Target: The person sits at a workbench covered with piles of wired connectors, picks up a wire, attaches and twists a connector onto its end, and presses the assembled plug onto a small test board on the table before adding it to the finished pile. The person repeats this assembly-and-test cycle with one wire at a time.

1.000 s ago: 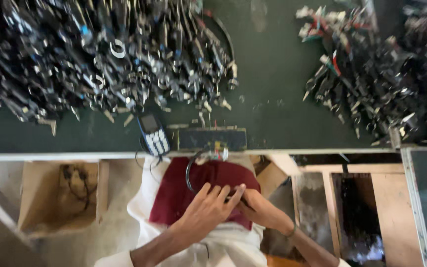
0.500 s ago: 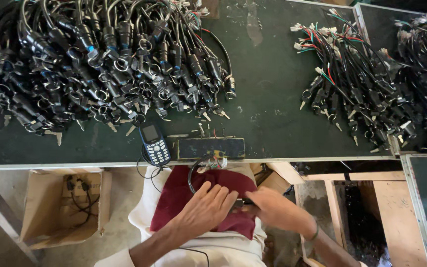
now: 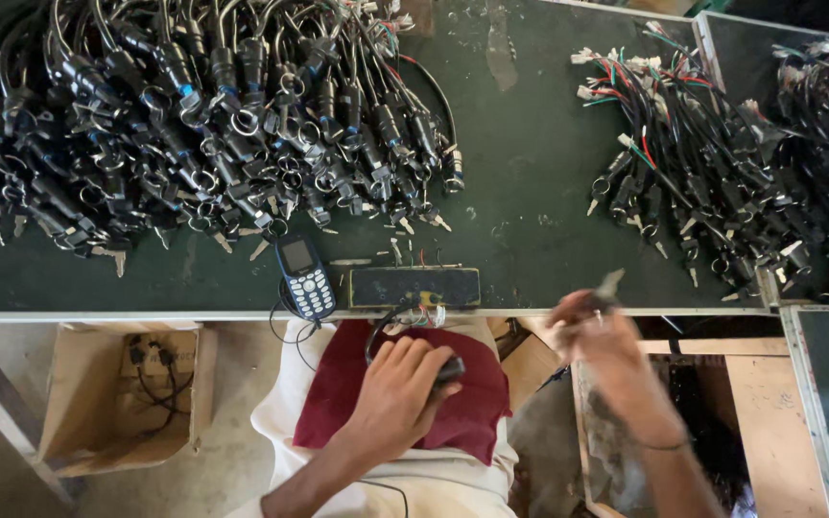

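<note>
My left hand (image 3: 397, 393) rests on a dark red cloth (image 3: 338, 398) over my lap, fingers closed around a black lock barrel (image 3: 449, 368) with a black cable running up to a small dark box (image 3: 414, 286) at the table edge. My right hand (image 3: 595, 331) is raised and blurred near the table's front edge, pinching a small key (image 3: 610, 284). A large heap of black wired locks with keys (image 3: 194, 115) covers the left of the green table (image 3: 520, 192). A second heap with red, green and white wires (image 3: 693, 163) lies on the right.
A blue keypad phone (image 3: 304, 278) lies at the table edge beside the dark box. An open cardboard box (image 3: 122, 393) holding a few cables stands on the floor at the left. A wooden frame (image 3: 769, 422) sits below at the right.
My right hand has left my lap and risen to the right toward the table edge with a key. My left hand stays on the cloth, holding the lock barrel.
</note>
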Action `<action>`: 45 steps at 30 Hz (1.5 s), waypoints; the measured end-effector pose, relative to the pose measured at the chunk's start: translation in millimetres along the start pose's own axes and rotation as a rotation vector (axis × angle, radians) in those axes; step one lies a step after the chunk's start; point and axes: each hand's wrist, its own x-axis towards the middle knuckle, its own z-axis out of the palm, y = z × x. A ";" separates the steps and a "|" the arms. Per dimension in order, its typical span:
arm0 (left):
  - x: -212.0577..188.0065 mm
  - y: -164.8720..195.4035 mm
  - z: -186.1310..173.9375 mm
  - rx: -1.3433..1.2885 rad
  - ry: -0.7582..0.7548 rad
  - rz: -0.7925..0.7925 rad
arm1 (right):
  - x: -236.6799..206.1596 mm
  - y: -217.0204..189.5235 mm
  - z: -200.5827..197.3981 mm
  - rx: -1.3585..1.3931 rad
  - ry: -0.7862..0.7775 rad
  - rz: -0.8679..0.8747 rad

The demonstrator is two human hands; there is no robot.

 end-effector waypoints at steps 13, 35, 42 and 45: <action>-22.9 4.3 25.9 0.222 -0.233 0.162 | -19.7 22.1 53.1 -0.217 -0.010 0.232; -61.5 1.2 62.5 0.250 -0.224 0.244 | 64.8 11.7 151.1 -1.130 -0.332 -0.508; -56.7 -0.7 64.7 0.203 -0.371 0.216 | 65.9 10.8 148.5 -1.256 -0.388 -0.579; -57.5 2.1 63.1 0.180 -0.402 0.203 | 67.1 16.7 148.4 -1.266 -0.403 -0.649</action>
